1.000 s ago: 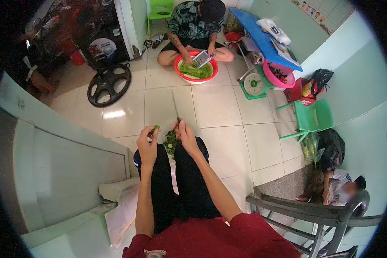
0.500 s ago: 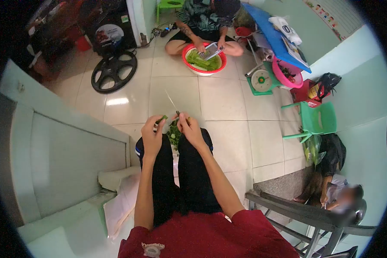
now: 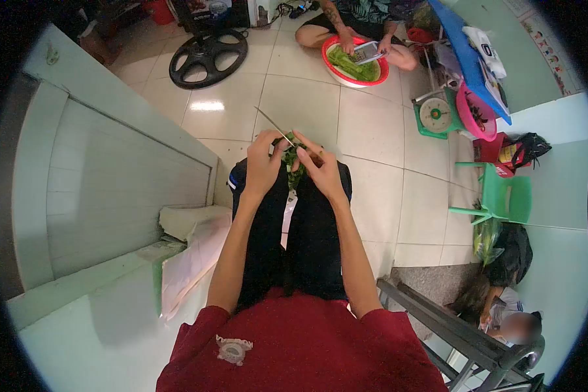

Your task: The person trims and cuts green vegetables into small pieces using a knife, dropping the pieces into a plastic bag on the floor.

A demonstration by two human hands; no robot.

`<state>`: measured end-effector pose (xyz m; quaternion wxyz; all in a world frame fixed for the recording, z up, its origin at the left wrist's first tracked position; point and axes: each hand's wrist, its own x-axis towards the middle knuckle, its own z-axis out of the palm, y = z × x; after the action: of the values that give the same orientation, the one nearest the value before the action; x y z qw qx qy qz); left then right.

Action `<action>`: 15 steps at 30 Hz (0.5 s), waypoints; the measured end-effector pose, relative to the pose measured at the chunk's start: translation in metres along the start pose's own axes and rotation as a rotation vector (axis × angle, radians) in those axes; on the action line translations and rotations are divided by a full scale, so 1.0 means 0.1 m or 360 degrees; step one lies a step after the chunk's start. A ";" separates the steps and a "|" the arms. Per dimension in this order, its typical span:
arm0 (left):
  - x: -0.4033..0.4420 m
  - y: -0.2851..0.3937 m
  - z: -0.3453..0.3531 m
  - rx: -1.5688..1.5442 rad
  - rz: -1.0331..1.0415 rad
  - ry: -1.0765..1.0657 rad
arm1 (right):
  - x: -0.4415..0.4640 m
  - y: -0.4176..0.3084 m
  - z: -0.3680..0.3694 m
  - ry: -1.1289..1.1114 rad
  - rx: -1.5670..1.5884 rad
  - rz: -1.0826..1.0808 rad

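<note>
Left hand and right hand meet almost fingertip to fingertip above the knees. Curled fingers of the left pinch a small green piece, partly hidden; the right is closed round the handle end of a knife, its thin, straight, pale blade slanting out past the left fingertips. Below, between the knees, sits a heap of leafy greens, crumpled and dark, with paler cut bits; what holds it cannot be made out.

Nearest the body spreads a dark red cloth shirt bearing a pale, ragged-edged emblem, then matte black trousers. To one side stands a pale green panelled door; opposite runs a dark, rounded railing. Glossy cream floor tiles stretch ahead, squared off by thin joints.

Farther out lie a black round base with wide openings between its spokes, and a moulded green chair. Beyond them a seated person in a leaf-patterned top holds a flat, perforated grater over a round, red-rimmed basin of long green vegetable pieces. Beside that is a green scale with a round, pale face.
</note>
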<state>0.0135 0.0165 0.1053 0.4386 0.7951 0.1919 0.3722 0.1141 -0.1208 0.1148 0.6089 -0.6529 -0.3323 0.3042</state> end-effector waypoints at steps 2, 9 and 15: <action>-0.01 0.00 0.00 -0.0001 -0.0017 0.0019 | 0.00 0.00 0.00 -0.0001 -0.0014 -0.0035; -0.01 0.02 -0.04 0.0043 -0.0105 -0.0049 | 0.02 0.06 0.02 0.0007 -0.0026 -0.0028; -0.01 0.01 -0.02 0.0017 -0.0071 -0.0031 | 0.02 0.12 0.01 0.0003 -0.0004 -0.0062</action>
<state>0.0117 0.0167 0.1060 0.4446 0.7965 0.2074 0.3535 0.1154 -0.1188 0.1026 0.6143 -0.6473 -0.3447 0.2911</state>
